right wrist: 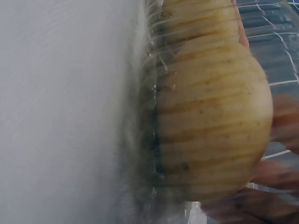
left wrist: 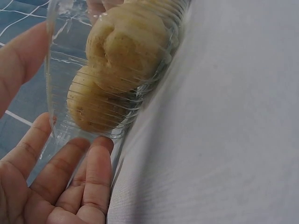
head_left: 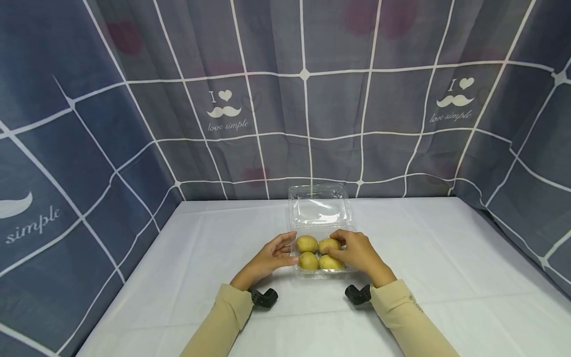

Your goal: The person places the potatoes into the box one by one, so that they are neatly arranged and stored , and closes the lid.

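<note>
A clear plastic clamshell container [head_left: 308, 273] stands on the table with several yellow potatoes in it, set in two rows. At its left side is my left hand [head_left: 273, 255], fingers spread and only slightly bent, fingertips right at the clear wall. The left wrist view shows two potatoes [left wrist: 128, 46] through that ribbed wall. My right hand [head_left: 359, 250] reaches in from the right, its thumb and fingers around the far-right potato [head_left: 327, 244]. Below it lies the near-right potato [head_left: 331, 263]. In the right wrist view, a large potato [right wrist: 215, 116] hides part of the fingers.
The container's transparent lid [head_left: 320, 206] stands raised at the back, close to the grey checked curtain [head_left: 276, 109]. A white cloth [head_left: 214, 228] covers the table. Black camera mounts [head_left: 265, 298] sit at both wrists, beside the beige sleeves.
</note>
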### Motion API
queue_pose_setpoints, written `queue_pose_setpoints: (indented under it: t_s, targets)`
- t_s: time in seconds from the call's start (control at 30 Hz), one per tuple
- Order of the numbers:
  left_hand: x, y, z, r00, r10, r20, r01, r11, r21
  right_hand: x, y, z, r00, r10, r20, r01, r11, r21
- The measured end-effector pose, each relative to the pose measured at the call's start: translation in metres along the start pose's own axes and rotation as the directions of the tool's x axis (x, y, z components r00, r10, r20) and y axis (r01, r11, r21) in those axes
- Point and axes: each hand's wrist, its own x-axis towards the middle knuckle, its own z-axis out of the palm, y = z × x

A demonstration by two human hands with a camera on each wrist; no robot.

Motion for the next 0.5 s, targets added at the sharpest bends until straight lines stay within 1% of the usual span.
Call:
queue_pose_setpoints:
  t_s: [0.23, 0.37, 0.5]
  targets:
    - [-0.0006, 0.0004, 0.0005, 1.000, -0.010, -0.008, 0.010, 1.000, -0.009, -0.0028, 0.0040, -0.0002, 0.997, -0.069, -0.029, 0.070, 0.997, 0.031]
    - [-0.0016, 0.0008, 0.0009, 1.000, -0.007, -0.009, 0.007, 1.000, -0.010, -0.0055, 0.0063, -0.0007, 0.992, -0.108, -0.062, 0.111, 0.992, 0.054]
    - [-0.0019, 0.0013, 0.0013, 1.000, -0.008, -0.011, 0.008, 1.000, -0.011, -0.0074, 0.0079, -0.0014, 0.986, -0.126, -0.106, 0.134, 0.989, 0.065]
